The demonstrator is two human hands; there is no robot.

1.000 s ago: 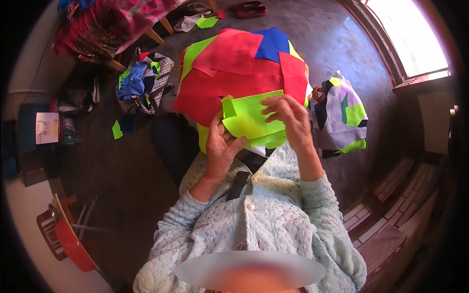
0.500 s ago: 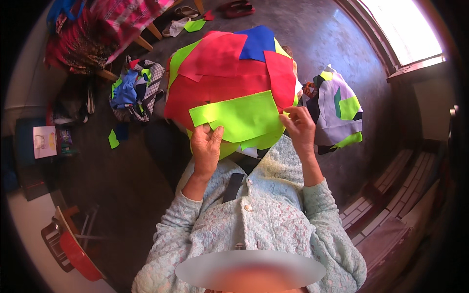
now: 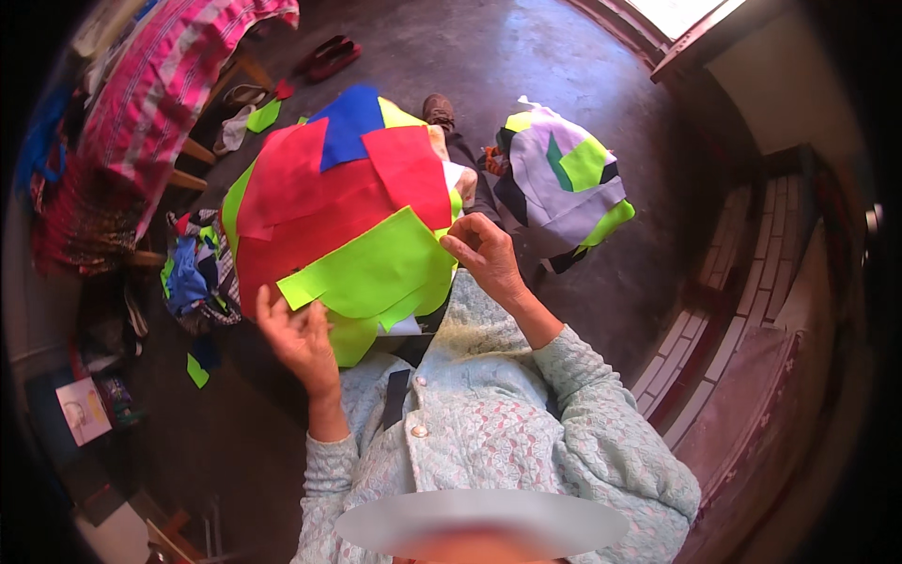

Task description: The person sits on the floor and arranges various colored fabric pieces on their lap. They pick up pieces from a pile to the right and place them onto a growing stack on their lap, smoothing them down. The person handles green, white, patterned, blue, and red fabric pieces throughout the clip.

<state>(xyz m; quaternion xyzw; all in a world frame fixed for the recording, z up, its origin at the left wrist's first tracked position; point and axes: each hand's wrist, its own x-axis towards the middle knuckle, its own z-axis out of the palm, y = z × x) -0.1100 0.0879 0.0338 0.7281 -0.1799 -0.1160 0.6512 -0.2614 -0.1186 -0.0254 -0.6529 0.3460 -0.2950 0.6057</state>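
Across my lap rests a round patchwork of cloth pieces (image 3: pixel 310 202) in red, blue and bright green. A long bright green cloth piece (image 3: pixel 371 263) lies slantwise over its near side, its left end pointing toward my left hand. My left hand (image 3: pixel 301 343) is open beside that end, fingers apart and slightly blurred. At the piece's right edge, my right hand (image 3: pixel 490 261) pinches with thumb and forefinger. The fingertips hide exactly how much of the cloth they grip. Below, another green layer (image 3: pixel 352 338) hangs over the patchwork's near edge.
Right of the patchwork, a grey, green and black patchwork bundle (image 3: pixel 568 174) sits on the floor (image 3: pixel 526 56). A heap of cloth scraps (image 3: pixel 193 277) lies to the left. Farther back are dark red shoes (image 3: pixel 329 58) and a pink checked cloth (image 3: pixel 141 103) over wooden legs.
The whole view has shifted, with the patchwork now farther left and turned. My left hand has come off the green cloth piece and spread its fingers. My right hand stays at its right edge.
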